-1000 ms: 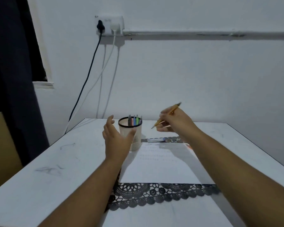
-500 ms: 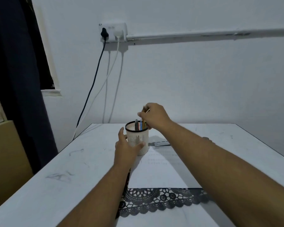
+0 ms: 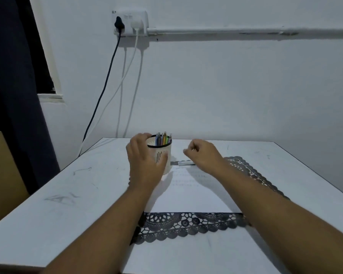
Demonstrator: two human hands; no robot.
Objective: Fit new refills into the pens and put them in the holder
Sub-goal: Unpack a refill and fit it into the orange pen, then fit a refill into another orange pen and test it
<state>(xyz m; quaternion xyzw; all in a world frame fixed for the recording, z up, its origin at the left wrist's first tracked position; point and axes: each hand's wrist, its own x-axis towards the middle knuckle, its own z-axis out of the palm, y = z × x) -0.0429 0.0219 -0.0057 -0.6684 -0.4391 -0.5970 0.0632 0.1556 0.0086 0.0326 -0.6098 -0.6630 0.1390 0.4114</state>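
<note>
A white mesh pen holder (image 3: 160, 150) with a black rim stands at the far middle of the table. Several coloured pens (image 3: 163, 139) stand upright in it. My left hand (image 3: 143, 165) grips the holder from the left, with the fingers round its back and the thumb across its front wall. To the right of the holder, my right hand (image 3: 202, 155) hovers just above the table with loosely curled fingers, and I see nothing in it. A small flat pale packet (image 3: 183, 163) lies on the table right of the holder, partly hidden by the right hand.
A white sheet of paper (image 3: 190, 194) lies on a dark lace mat (image 3: 186, 224) in the middle of the white table (image 3: 67, 214). Behind the table, cables (image 3: 107, 80) hang from a wall socket (image 3: 130, 22). A dark curtain (image 3: 12, 95) hangs at the left.
My right hand dropped the yellow pen into the holder and has drawn back to the right, empty. My left hand has closed round the holder.
</note>
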